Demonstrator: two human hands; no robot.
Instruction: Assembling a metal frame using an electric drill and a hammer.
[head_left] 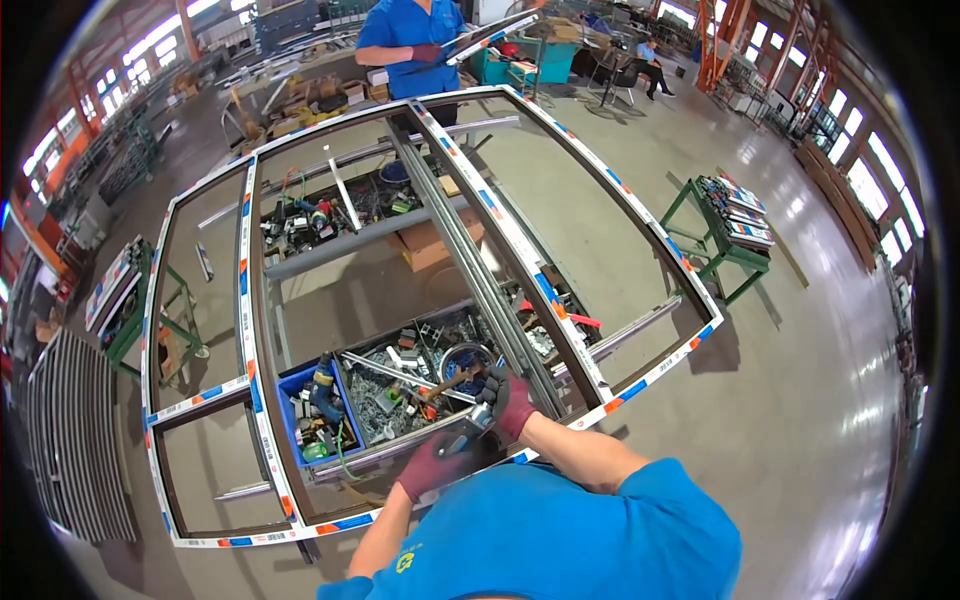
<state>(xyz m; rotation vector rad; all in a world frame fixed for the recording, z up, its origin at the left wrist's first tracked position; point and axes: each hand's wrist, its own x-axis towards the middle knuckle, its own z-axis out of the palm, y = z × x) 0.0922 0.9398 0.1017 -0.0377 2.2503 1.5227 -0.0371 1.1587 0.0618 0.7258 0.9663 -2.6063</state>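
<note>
In front of my body, my left hand (437, 464), in a dark red glove, is closed on a small silver-and-dark metal piece (476, 418); its exact kind is hard to make out. Just to the right and farther off, my right hand (510, 402), in a matching glove with dark fingertips, is curled around the far end of the same piece. Both hands are above the near edge of a large window frame (365, 520) wrapped in printed white tape. Beyond the right fingers a hammer (455, 382) with a wooden handle lies over the metal parts tray (385, 350).
A blue bin (290, 385) holding a power drill (324, 390) sits left of the tray. Long metal bars (465, 250) run across the frame. A co-worker (410, 40) stands at the far side holding a profile. Green stands (715, 235) with profiles are at both sides.
</note>
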